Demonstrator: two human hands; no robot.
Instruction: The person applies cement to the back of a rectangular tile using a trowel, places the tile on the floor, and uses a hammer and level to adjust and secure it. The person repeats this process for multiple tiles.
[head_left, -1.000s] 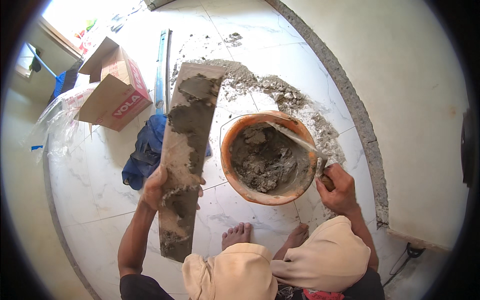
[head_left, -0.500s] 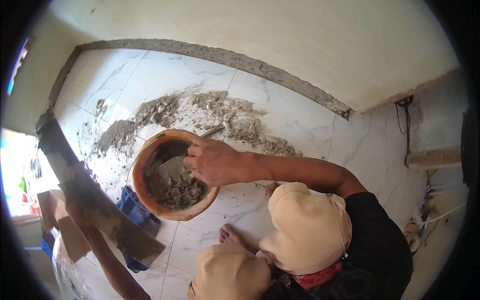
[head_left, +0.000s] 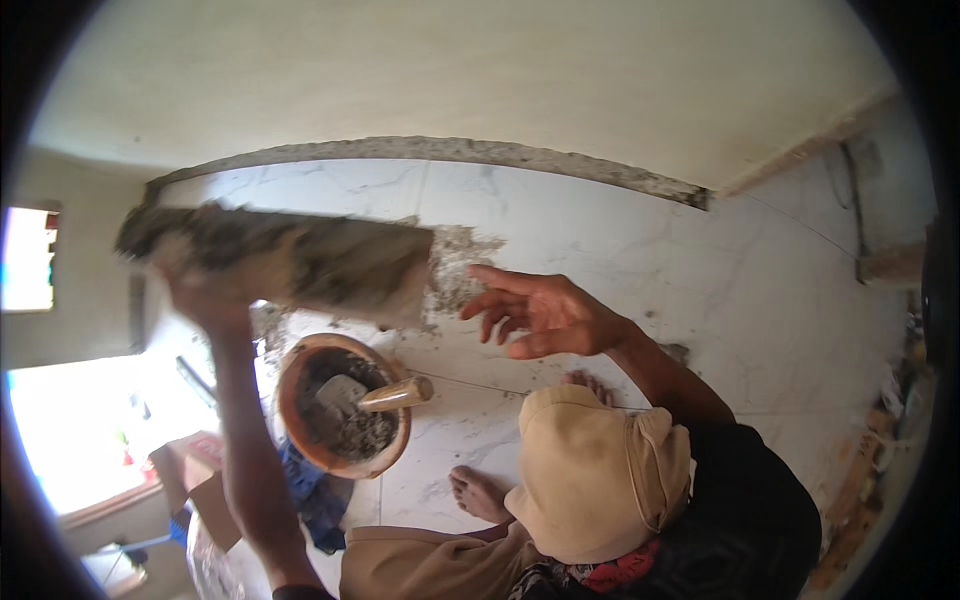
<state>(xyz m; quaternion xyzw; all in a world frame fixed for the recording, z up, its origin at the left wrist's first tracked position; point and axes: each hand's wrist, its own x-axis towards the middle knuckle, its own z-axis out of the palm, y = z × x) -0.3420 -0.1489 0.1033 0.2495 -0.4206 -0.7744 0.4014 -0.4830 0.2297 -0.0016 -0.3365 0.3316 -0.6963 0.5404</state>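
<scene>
Being grasped by the left hand (head_left: 208,298) is a mortar-smeared board (head_left: 345,262); the right hand (head_left: 555,318) is unclenched; a trowel (head_left: 385,397) is propped in a bucket (head_left: 287,405).

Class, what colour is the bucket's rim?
The bucket's rim is dull orange; the head view shows it best.

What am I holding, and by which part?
Your left hand holds the grey-smeared board by its near long edge, toward the left end; your right hand holds nothing.
</scene>
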